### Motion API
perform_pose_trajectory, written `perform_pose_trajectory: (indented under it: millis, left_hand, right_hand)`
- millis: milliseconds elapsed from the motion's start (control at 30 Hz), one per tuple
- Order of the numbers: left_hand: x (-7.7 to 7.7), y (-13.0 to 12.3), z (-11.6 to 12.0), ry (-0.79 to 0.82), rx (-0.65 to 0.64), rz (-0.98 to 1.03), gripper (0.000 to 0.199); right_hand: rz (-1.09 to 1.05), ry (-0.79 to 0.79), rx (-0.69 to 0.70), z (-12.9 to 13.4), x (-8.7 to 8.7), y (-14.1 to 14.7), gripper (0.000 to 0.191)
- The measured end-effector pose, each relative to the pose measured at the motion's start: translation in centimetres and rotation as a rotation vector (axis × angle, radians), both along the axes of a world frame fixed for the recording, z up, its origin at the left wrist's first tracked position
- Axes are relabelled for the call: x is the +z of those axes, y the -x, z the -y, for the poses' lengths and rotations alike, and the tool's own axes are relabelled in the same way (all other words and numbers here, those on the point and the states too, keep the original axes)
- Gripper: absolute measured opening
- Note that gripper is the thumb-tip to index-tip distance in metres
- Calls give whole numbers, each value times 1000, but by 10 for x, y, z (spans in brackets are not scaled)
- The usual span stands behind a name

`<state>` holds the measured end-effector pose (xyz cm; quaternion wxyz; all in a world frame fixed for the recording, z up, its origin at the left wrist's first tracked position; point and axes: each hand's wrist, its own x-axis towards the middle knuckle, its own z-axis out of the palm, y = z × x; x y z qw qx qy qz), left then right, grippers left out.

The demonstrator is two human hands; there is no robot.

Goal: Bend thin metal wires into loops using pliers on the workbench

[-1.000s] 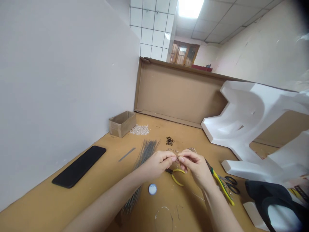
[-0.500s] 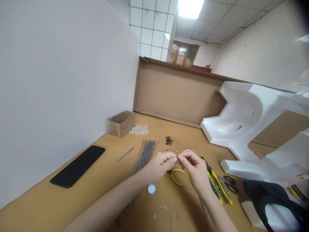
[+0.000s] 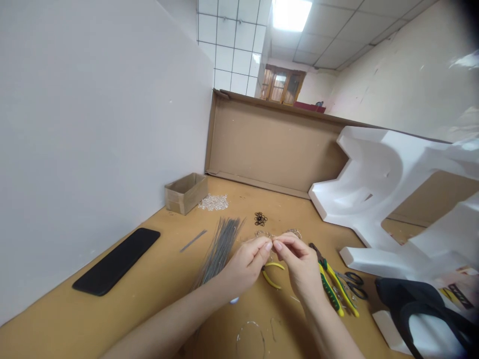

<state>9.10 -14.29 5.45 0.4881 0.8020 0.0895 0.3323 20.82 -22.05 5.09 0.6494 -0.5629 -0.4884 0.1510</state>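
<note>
My left hand and my right hand meet above the table, their fingertips pinching a thin piece of wire that is mostly hidden. Just beyond them lie small wire loops. Yellow-handled pliers lie partly under my hands. To the left of my left hand is a bundle of grey wire rods. A small heap of black rubber rings sits further ahead. A white round cap barely shows beneath my left wrist.
A wooden-toned table holds clear beads, a small cardboard box, a black flat slab, green-yellow pliers, scissors and a wire ring. White foam packing and a black bag stand right.
My hands have shifted slightly left and now cover most of the white cap. The green-handled pliers have come into view past my right hand. The whole view has drifted a little.
</note>
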Motion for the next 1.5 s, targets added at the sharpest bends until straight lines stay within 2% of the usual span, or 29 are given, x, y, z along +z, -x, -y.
perform_pose_trajectory:
  millis: [133,233,333,500,600,667,733,800,900,933,1000,1067,1167,1367,1500]
  left_hand:
    - [1,1,1,-72,23,1,27]
    - [2,2,-1,-79,-2,13,28]
    - [1,2,-4,68,-123,1,31]
    - [-6,-1,-6,463,-408,11,27]
    - [-6,-1,-6,524,-485,24,27]
    - [-5,-1,-9,458,-441,16,27]
    - [-4,0,-17,376,-340,-2,27]
    - [-3,0,-26,329,-229,-32,28]
    - [-2,1,-38,276,-121,-68,29]
    - [-1,1,-40,256,-100,-75,29]
    - [2,4,-41,214,-69,-90,30]
    - [4,6,-40,170,-41,-110,29]
    - [7,9,-39,130,-22,-129,28]
    - [12,15,-39,118,-32,-151,30]
    - [13,17,-38,140,-59,-138,32]
  right_hand:
    - [4,7,-13,3,4,1,8]
    - [-11,24,39,3,5,-1,8]
    - [-75,30,123,2,4,-4,8]
    - [-248,-24,276,1,0,0,5]
    - [-327,-43,345,2,1,1,5]
    - [-273,-3,330,1,3,-4,7]
    - [-96,107,230,0,2,-14,14]
    - [177,303,72,-2,-4,-27,30]
    - [754,774,-98,-7,-26,-38,32]
    - [887,917,-107,-9,-36,-39,32]
    - [1065,1053,-117,-13,-53,-36,38]
    - [1109,1089,-105,-16,-66,-31,45]
    - [1130,1103,-100,-19,-73,-24,47]
    - [1161,1075,-118,-19,-69,-23,44]
    - [1037,1017,-74,-16,-60,-31,39]
